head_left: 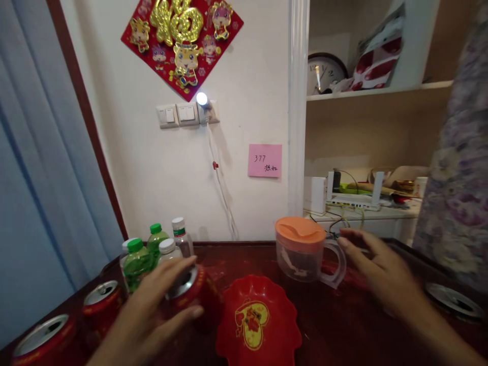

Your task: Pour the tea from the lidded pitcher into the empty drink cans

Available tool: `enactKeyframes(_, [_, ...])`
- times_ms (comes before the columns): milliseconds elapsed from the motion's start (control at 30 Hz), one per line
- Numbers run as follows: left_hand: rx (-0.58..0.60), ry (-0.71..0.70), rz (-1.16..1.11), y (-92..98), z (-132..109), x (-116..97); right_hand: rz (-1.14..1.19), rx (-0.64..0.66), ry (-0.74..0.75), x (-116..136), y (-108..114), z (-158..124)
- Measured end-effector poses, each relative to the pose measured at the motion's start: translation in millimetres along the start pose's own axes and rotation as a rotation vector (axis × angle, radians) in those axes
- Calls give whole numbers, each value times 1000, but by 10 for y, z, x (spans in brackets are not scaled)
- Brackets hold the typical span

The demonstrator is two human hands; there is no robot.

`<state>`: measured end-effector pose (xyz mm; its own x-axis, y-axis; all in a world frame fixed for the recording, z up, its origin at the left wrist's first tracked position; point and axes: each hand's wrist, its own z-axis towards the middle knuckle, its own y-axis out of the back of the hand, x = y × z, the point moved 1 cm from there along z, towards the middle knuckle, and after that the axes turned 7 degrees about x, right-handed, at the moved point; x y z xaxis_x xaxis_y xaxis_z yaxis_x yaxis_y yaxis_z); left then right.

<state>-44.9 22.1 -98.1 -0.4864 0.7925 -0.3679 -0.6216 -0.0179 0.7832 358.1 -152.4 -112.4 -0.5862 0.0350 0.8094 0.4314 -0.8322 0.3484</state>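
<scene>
Red lacquered table top (343,325) runs back to the white wall, and its left edge falls away beside the blue curtain (38,178). Along that left edge lie two red cans (46,338) on their sides, one just behind the other, and a third can (192,295) is tilted under the left hand (152,312), whose fingers curl round its silver top and red body. A fourth can (453,301) lies near the right edge. Behind the gripped can stand four small bottles (137,262), two with green caps and two with white, packed close together. One red scalloped dish (259,320) sits at the middle front, just beside the gripped can. One clear jug (303,251) with an orange lid stands behind the dish; the right hand (381,274) hovers with fingers spread just beside its handle, whether touching I cannot tell. Bare table lies between dish and right hand.
</scene>
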Motion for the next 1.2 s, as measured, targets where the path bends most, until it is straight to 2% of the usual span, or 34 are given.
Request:
enactKeyframes(100, [235,-62,-166,-468,262,-288,170,76,-79,-210,-247,13])
enactKeyframes(167, [332,-49,-212,-746,346,-356,278,99,-123,-300,-392,-14])
enactKeyframes(267, [383,39,-230,-1064,359,-300,438,91,-162,-389,-569,-92])
enactKeyframes(367, [364,114,-297,-1250,314,-178,579,30,-180,-480,-700,-168])
enactKeyframes(500, [318,115,-445,-1348,284,-96,682,-72,-195,-576,-795,-213])
enactKeyframes(700, [366,33,-687,-1436,226,-78,754,-99,-207,-499,-804,-231])
enactKeyframes(933, [362,-37,-701,-1539,165,32,815,-129,-259,-431,-766,-256])
enactKeyframes(1200, [299,90,-706,-1449,167,-63,909,-174,-328,-301,-512,-161])
